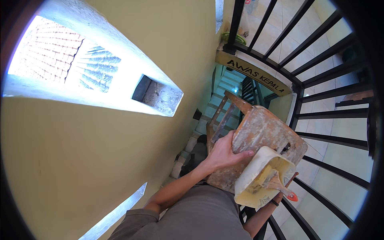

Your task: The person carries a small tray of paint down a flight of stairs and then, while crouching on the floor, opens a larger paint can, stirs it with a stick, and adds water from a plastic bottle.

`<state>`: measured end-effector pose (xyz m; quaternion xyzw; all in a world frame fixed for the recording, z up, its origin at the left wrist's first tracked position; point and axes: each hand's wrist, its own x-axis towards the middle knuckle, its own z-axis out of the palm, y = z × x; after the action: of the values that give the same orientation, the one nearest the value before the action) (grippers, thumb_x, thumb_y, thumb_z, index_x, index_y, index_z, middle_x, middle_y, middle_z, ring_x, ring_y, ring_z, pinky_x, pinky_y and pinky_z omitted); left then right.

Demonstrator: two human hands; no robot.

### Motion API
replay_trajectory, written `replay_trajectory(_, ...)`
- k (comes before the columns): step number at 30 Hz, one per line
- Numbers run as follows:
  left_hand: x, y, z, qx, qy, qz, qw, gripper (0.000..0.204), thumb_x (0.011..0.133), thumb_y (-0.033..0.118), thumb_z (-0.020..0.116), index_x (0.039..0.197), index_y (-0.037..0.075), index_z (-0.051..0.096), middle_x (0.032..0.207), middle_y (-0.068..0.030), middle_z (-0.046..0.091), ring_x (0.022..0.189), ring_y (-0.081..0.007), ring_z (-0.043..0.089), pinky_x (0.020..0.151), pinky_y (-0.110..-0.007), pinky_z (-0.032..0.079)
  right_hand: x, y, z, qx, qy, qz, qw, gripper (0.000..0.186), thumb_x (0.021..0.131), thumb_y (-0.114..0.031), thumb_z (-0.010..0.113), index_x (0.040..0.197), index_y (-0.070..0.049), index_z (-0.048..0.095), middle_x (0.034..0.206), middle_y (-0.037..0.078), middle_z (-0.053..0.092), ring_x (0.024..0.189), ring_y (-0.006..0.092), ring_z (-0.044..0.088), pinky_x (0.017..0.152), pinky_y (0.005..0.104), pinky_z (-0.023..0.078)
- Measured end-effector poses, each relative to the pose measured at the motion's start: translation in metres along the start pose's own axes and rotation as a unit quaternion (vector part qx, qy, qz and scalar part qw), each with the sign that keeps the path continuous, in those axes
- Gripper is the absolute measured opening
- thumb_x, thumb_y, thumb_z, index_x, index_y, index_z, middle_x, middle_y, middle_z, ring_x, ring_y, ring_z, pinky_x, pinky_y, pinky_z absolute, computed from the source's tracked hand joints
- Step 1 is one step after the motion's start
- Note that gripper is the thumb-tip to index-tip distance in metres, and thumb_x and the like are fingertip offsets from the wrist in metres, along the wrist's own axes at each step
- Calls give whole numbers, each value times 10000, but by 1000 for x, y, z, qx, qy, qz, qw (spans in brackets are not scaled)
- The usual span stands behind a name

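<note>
My left hand (225, 154) grips the edge of a paint-stained, brownish stool (264, 128) that I carry in front of me; its wooden legs (224, 116) point away down the stairs. Against the stool sits a cream plastic bucket (256, 180) smeared with pale paste. A scraper with an orange handle (291, 196) lies in it. My right hand (285, 191) is mostly hidden under the bucket and holds it from below, with a dark band on the wrist.
A black metal railing (320, 108) runs along the right. A yellow wall (80, 160) with a bright window opening (96, 76) fills the left. Pale green stairs (228, 86) descend ahead under a low yellow beam (256, 74) bearing lettering. Dark objects (198, 154) lie on the steps below.
</note>
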<state>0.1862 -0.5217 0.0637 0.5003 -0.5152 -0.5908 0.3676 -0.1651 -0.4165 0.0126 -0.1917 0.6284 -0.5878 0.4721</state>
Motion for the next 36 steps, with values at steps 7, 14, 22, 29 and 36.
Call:
replay_trajectory(7, 10, -1, -23, 4, -21, 28, 999, 922, 751, 541, 870, 1310, -112, 535, 1144, -269, 713, 1075, -346, 716, 957, -424, 539, -21, 1, 16, 16, -7, -6, 1000, 957, 965, -802, 387, 1466, 6, 495, 1411, 154, 601, 1236, 290, 609, 1067, 413, 475)
replay_trajectory(14, 17, -16, -9, 40, 6, 80, 996, 908, 760, 590, 848, 1251, -119, 563, 1117, -282, 719, 1059, -371, 723, 948, -435, 547, -4, -11, 22, 40, -43, -32, 998, 952, 967, -797, 394, 1485, -2, 473, 1443, 152, 578, 1266, 298, 589, 1093, 416, 454)
replay_trajectory(22, 22, -42, 15, 6, 39, 55, 998, 854, 778, 453, 888, 1330, -108, 557, 1193, -240, 714, 1121, -296, 701, 989, -396, 534, 37, 36, -23, -42, 33, -38, 998, 961, 974, -804, 363, 1335, 60, 578, 1274, 160, 667, 1165, 258, 634, 1034, 383, 482)
replay_trajectory(29, 38, -72, 10, 50, 21, 30, 998, 800, 818, 311, 874, 1422, -57, 501, 1322, -215, 643, 1216, -267, 624, 1058, -405, 483, -4, 17, 19, -199, 34, -189, 961, 821, 1039, -679, 405, 1299, 79, 586, 1198, 197, 693, 1120, 277, 649, 987, 386, 472)
replay_trajectory(36, 39, -89, 21, 2, 27, 17, 999, 716, 865, 343, 839, 1377, -58, 538, 1253, -186, 681, 1160, -269, 651, 1026, -414, 505, -2, -6, 28, -223, 33, -235, 945, 830, 1036, -684, 388, 1298, 78, 587, 1175, 237, 693, 1111, 324, 667, 957, 418, 487)
